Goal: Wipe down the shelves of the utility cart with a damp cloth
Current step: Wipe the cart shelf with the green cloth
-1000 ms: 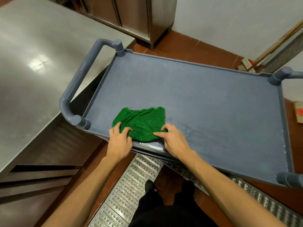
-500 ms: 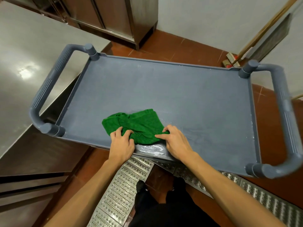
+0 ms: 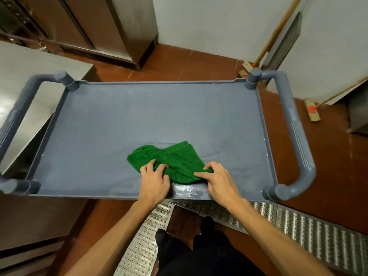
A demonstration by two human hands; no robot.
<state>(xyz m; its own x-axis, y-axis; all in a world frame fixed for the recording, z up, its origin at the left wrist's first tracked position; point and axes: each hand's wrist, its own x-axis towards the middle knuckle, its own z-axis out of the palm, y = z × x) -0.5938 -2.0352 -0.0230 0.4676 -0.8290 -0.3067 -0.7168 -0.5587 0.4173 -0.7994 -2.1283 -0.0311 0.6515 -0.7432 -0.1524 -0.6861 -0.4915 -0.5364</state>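
Note:
A bunched green cloth lies on the grey top shelf of the utility cart, close to its near rim. My left hand presses and pinches the cloth's near left edge. My right hand holds its near right corner, fingers on the fabric. The near rim between my hands shines wet. The cart's lower shelves are hidden beneath the top one.
Grey handles stand at the cart's left end and right end. A steel counter adjoins on the left. Broom handles lean on the wall at the back right. A metal floor grate lies by my feet.
The cloth and both hands have slid to the right along the near rim of the shelf. My view has swung so the whole cart and its right handle show.

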